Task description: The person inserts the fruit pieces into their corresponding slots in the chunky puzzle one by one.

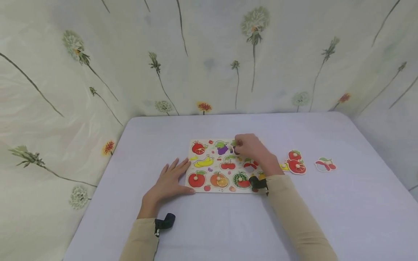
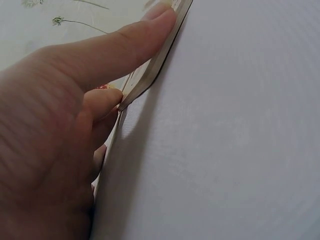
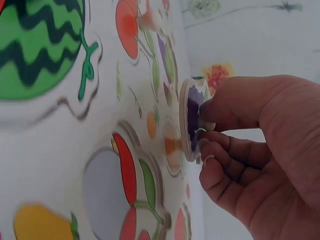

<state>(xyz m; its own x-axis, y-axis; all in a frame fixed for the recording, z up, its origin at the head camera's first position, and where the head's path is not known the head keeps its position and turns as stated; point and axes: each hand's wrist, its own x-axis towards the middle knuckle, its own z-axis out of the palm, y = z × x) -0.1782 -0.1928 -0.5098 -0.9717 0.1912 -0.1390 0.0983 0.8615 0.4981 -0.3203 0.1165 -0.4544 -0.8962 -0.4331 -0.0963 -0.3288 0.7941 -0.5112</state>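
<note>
Left of the fruit board [image 1: 213,189], touching it, the left hand [image 1: 169,181] is spread. Apple [image 1: 199,183], orange [image 1: 215,183], cherry [image 1: 230,166] and watermelon pieces [image 1: 244,184] sit in the board; the job looks part done. Above it, the right hand [image 1: 253,146] pinches a grape piece [image 3: 192,120]. Right of it, loose pieces [image 1: 294,167] are left. Pale surface [image 1: 212,224] below, flowery cloth [image 1: 209,79] behind.

The board [image 2: 157,62] looks like smooth wood — the tablecloth [image 1: 215,228] matt fabric, the backdrop [image 1: 209,87] faintly glossy.

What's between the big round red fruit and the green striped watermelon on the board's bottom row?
A round, knobbed orange fruit piece lies between them, as the head view shows.
</note>
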